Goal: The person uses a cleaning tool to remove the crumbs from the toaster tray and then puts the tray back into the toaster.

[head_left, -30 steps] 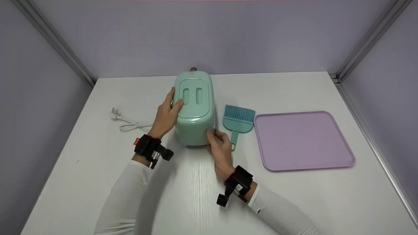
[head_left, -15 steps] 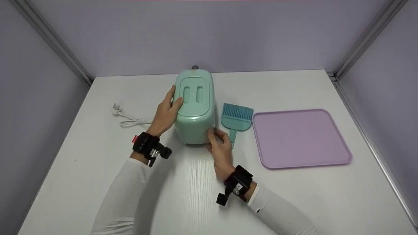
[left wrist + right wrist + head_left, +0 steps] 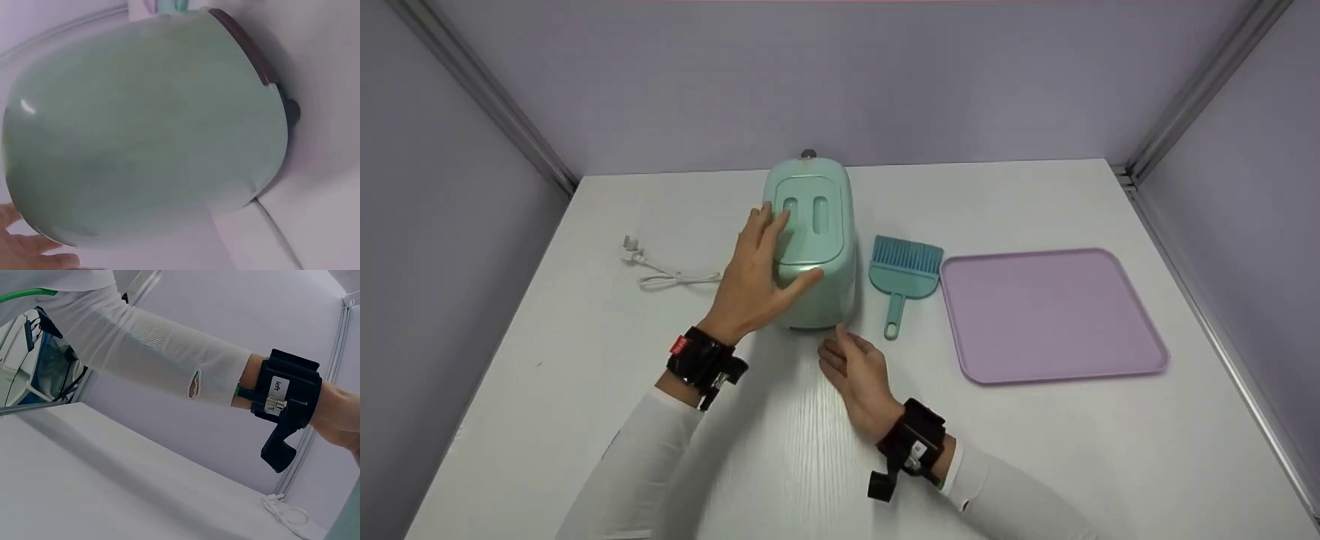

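A mint-green toaster [image 3: 817,244] with two oblong recesses in its lid and a dark knob [image 3: 808,154] at its far end stands on the table. Over its left top edge and near corner spreads my left hand [image 3: 750,289], fingers and thumb apart. In the left wrist view the toaster's smooth end wall [image 3: 146,124] fills most of the picture, with fingertips [image 3: 56,260] at its lower left. My right hand [image 3: 861,382] is just in front of the toaster's near right corner, fingers loosely bent with nothing in them. The right wrist view does not show that hand.
To the toaster's left lies a white cord with a plug [image 3: 667,274]. A teal hand brush [image 3: 906,277] lies on its right, beside a lilac tray [image 3: 950,330]. Walls [image 3: 840,82] enclose the back and sides of the white table [image 3: 547,427].
My left hand has let go of the toaster's left side and moved toward its near end, spreading its fingers. My right hand has drawn back from the near right corner.
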`<state>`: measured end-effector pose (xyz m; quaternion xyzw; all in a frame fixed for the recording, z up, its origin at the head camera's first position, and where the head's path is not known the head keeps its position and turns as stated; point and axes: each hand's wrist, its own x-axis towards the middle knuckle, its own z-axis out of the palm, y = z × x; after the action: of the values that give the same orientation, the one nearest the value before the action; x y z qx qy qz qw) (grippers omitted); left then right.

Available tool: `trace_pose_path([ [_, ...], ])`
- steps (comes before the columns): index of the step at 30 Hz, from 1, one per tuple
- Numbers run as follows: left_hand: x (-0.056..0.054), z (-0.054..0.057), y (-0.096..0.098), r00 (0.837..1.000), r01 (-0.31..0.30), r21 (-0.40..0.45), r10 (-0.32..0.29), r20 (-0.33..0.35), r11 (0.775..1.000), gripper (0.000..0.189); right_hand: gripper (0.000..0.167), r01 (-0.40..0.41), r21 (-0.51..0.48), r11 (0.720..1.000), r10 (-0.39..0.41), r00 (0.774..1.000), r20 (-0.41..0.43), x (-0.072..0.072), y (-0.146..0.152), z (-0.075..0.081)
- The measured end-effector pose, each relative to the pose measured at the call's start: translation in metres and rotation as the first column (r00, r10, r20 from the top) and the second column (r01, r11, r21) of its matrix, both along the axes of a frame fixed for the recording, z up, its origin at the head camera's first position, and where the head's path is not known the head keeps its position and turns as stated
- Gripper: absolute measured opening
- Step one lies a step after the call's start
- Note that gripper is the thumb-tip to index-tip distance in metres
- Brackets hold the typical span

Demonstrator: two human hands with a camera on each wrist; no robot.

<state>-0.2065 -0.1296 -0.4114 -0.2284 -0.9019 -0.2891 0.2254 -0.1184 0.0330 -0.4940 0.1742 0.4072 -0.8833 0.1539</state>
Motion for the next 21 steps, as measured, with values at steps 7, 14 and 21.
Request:
trace_pose_path([
  [7, 0.0, 0.003, 0.007, 0.995, 0.049, -0.13, -0.06, -0.082, 0.99, 0.084, 0.05, -0.043, -0.096, 0.994, 0.046, 0.999, 0.026, -0.015, -0.001, -0.007],
  [14, -0.003, -0.002, 0.01, 0.996, 0.046, -0.223, -0.061, -0.059, 0.974, 0.092, 0.04, -0.031, -0.111, 0.993, 0.031, 0.999, 0.005, -0.027, -0.008, -0.011],
  [21, -0.005, -0.006, 0.011, 0.996, 0.051, -0.237, -0.067, -0.061, 0.97, 0.093, 0.039, -0.039, -0.122, 0.992, 0.037, 0.999, -0.024, -0.028, -0.015, -0.017],
])
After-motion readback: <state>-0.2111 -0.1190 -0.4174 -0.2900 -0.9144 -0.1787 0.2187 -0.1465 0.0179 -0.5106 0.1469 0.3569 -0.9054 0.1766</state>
